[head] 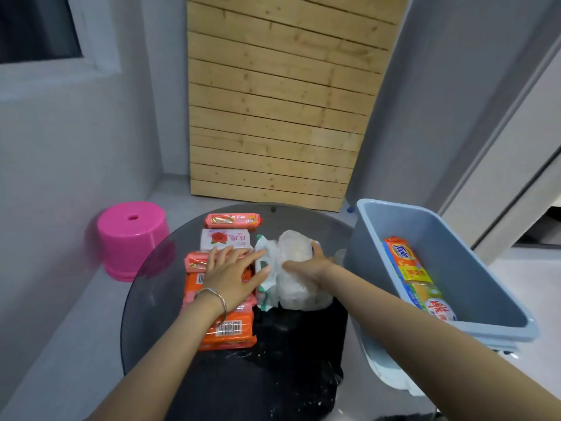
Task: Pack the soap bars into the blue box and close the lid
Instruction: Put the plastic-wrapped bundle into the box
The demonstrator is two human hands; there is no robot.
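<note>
Head view, looking down on a round dark glass desk (145, 299) at lower centre of the frame. The left hand (230, 275), with a metal bangle (216, 299) at the wrist, lies palm-down with fingers (243, 258) spread and flat, gripping nothing, on a column of orange-wrapped soap bars (230, 331) at centre left. Further up the same column lie a white soap bar with a red rose print (226, 238) and, at the far end, another orange-wrapped bar (233, 220).

The right hand (314, 262) rests on a clear plastic bag of pale contents (299, 287) at the centre of the desk; its fingers (315, 247) curl over the top edge of the bag and the thumb presses on the near face, so the hand grasps the bag. Between the two hands, touching the bag's left side, lie white packets with green trim (264, 268).

The blue box (455, 238) stands open at right of the frame, just beside the desk edge and tilted in the wide-angle view. Inside, along its left wall, lie two wrapped soap bars end to end: an orange and yellow one (405, 259) above a yellow-green one with a red and white label (432, 302).

A pink plastic stool (132, 238) stands on the floor at left, and a slatted wooden panel (282, 95) leans against the wall at upper centre.
</note>
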